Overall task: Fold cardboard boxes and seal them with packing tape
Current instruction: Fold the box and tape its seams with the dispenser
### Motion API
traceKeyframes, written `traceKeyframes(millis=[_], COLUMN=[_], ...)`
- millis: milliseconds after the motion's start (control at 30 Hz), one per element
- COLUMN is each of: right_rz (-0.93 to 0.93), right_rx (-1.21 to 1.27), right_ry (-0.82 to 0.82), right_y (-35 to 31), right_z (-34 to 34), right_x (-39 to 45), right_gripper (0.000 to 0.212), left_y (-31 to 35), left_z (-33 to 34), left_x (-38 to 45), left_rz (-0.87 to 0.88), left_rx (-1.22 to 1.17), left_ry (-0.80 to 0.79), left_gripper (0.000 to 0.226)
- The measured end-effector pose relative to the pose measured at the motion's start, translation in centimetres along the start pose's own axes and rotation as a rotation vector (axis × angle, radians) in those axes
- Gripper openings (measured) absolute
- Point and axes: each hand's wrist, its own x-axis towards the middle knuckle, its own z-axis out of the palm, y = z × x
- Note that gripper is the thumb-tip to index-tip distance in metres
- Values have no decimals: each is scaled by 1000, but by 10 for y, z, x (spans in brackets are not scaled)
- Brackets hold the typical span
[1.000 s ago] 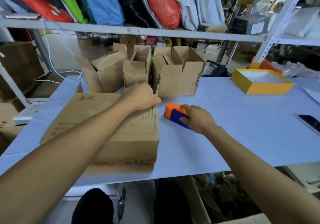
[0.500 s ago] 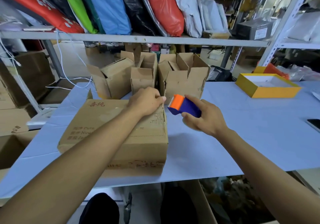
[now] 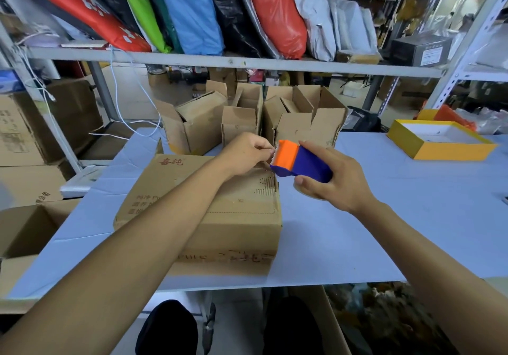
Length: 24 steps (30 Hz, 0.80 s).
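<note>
Orange-and-blue tape dispenser (image 3: 299,162) sits gripped in your right hand (image 3: 330,181); your left hand (image 3: 247,150) pinches at its toothed edge, above the cardboard box (image 3: 220,212).

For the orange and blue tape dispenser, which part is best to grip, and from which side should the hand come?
Grip the blue body of the orange and blue plastic tape dispenser, coming from its right rear, as the right hand does now. The orange end carries a toothed cutting edge and faces the left hand at the tape end, so it should stay free. The blue part is broad enough for the fingers to wrap.
</note>
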Motion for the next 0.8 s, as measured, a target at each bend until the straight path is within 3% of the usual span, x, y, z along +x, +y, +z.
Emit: traceKeyframes(millis=[200,567,800], right_rz=[-10,25,73], right_rx=[-43,208,239], right_ry=[-64,-238,-319], right_y=[-4,-16,7], right_z=[-7,-25,-42], right_x=[6,24,14], right_gripper=[77,67,58], left_y=[14,28,14], left_z=[-3,-19,-50], left_x=[-4,-22,-38], left_rz=[-62,-313,-451], left_rx=[43,48,122], left_ry=[60,165,200], left_gripper=[21,9,15])
